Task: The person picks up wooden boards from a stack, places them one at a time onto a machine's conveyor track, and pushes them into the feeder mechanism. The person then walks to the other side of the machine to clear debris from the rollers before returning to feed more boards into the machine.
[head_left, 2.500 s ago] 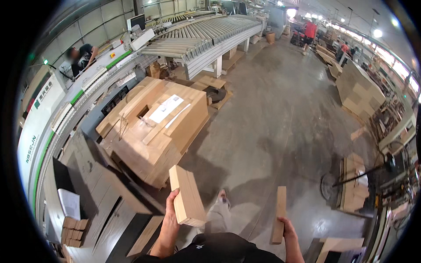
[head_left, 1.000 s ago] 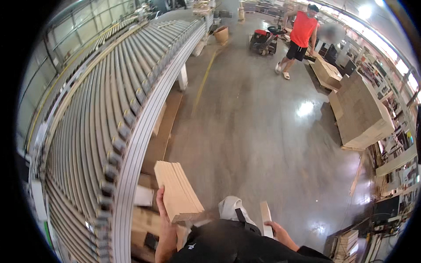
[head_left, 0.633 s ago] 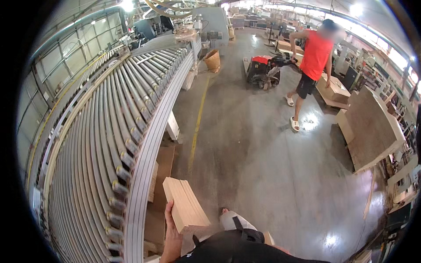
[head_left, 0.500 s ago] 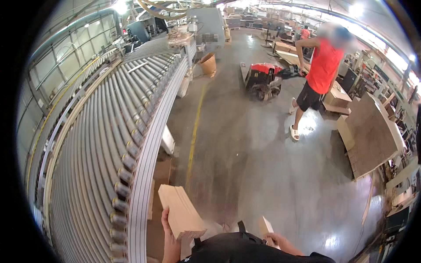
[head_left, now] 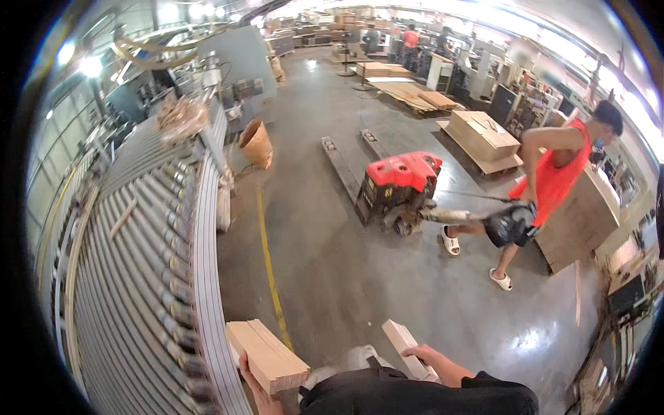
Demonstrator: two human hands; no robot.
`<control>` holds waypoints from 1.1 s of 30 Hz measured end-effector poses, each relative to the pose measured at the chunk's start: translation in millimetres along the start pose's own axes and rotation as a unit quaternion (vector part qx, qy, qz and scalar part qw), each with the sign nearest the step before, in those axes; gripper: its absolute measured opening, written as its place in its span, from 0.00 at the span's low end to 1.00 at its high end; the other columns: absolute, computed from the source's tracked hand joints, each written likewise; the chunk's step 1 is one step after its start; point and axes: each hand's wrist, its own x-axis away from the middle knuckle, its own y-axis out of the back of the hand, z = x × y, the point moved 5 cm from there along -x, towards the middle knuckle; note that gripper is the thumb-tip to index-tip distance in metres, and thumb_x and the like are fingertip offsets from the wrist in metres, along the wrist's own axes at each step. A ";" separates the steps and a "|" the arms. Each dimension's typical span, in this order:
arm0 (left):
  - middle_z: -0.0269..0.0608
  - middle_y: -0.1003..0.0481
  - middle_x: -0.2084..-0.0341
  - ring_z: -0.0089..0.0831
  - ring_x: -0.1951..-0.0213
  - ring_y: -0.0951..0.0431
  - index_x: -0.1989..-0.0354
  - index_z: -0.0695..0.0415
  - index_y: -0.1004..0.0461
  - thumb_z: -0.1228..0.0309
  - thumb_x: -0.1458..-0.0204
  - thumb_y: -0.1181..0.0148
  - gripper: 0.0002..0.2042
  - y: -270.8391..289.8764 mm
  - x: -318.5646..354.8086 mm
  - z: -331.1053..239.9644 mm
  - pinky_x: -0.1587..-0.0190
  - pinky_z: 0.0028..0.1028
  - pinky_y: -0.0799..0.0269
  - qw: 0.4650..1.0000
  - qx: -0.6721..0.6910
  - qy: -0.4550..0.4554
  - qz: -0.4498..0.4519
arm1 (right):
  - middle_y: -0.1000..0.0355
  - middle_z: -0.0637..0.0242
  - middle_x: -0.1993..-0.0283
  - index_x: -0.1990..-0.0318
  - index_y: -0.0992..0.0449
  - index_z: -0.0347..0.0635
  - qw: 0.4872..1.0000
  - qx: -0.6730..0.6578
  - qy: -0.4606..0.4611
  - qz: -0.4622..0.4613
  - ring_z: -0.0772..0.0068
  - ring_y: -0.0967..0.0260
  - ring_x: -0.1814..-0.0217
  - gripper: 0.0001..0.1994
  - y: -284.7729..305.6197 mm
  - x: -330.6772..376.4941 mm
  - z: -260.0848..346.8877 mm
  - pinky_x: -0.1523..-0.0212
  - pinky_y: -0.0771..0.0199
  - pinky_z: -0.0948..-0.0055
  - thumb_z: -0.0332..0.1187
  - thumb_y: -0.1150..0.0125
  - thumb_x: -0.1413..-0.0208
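Observation:
A thick bundle of pale wooden boards (head_left: 268, 354) is in my left hand (head_left: 253, 382), whose fingers wrap its left side close to the roller conveyor's edge. The bundle's layered near end faces me. On the other side of my body, my right hand (head_left: 434, 360) is closed on a narrower stack of wooden strips (head_left: 399, 337), thumb on top. Its lower end is partly hidden by my hand and dark clothing. The two wood bundles are apart from each other, both held above the floor.
A roller conveyor (head_left: 138, 277) runs along my left, with a loose strip (head_left: 122, 219) on it. Ahead right, a person in a red top (head_left: 564, 162) pulls a red pallet jack (head_left: 401, 176). A brown bin (head_left: 256, 145) stands beyond. Stacked panels (head_left: 484, 135) line the right.
The person and pallet jack have come nearer, the person shifting right. My view has turned, so the conveyor sits further left. Both hands keep their wood.

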 end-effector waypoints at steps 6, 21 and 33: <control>0.43 0.48 0.36 0.40 0.36 0.42 0.32 0.44 0.51 0.44 0.50 0.43 0.39 -48.8 -283.6 38.1 0.37 0.41 0.42 0.978 0.195 0.046 0.067 | 0.25 0.55 0.60 0.54 0.24 0.35 0.976 0.021 0.214 0.036 0.60 0.26 0.64 0.31 -28.4 -3.7 138.5 0.64 0.26 0.64 0.48 0.28 0.65; 0.47 0.30 0.51 0.39 0.50 0.28 0.41 0.59 0.38 0.48 0.52 0.44 0.34 -231.4 -822.0 55.8 0.49 0.37 0.30 0.915 0.325 0.232 -0.055 | 0.26 0.53 0.68 0.58 0.27 0.24 0.979 -0.198 0.055 0.009 0.57 0.26 0.68 0.26 79.3 -342.7 733.0 0.68 0.26 0.61 0.38 0.29 0.61; 0.46 0.28 0.52 0.39 0.50 0.27 0.41 0.59 0.37 0.52 0.50 0.41 0.31 -471.9 -1292.3 99.5 0.48 0.39 0.29 0.864 0.378 0.329 0.036 | 0.26 0.56 0.64 0.54 0.28 0.27 0.954 -0.177 0.244 0.009 0.60 0.26 0.63 0.28 155.2 -372.0 1170.2 0.66 0.25 0.61 0.38 0.28 0.61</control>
